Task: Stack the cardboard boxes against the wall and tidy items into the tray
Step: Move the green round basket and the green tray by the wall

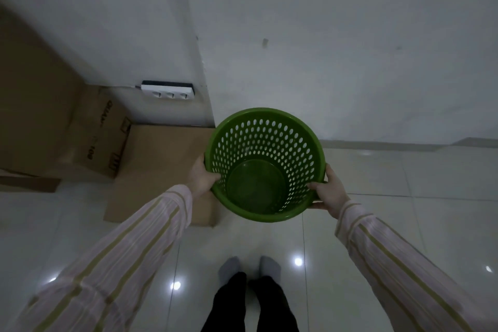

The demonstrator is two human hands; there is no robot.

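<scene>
Above the tiled floor (404, 224), just right of the cardboard boxes (161, 170) by the wall (323, 62), a person holds an empty green basket (269, 137) aloft. Left grip (200, 175) and right grip (330, 191) clasp opposite sides of its rim. Mouth up, its long axis stands roughly upright. The perforated plastic looks light and stiff, and the rim seems the surest hold.

Basket (269, 137) between 2 hands: left hand (200, 176) at left rim, right hand (330, 190) at right rim. Low box (161, 164) on floor (404, 210) left of basket, against wall (350, 48). Printed box (99, 132) further left. Power strip (167, 91) on wall behind low box
</scene>
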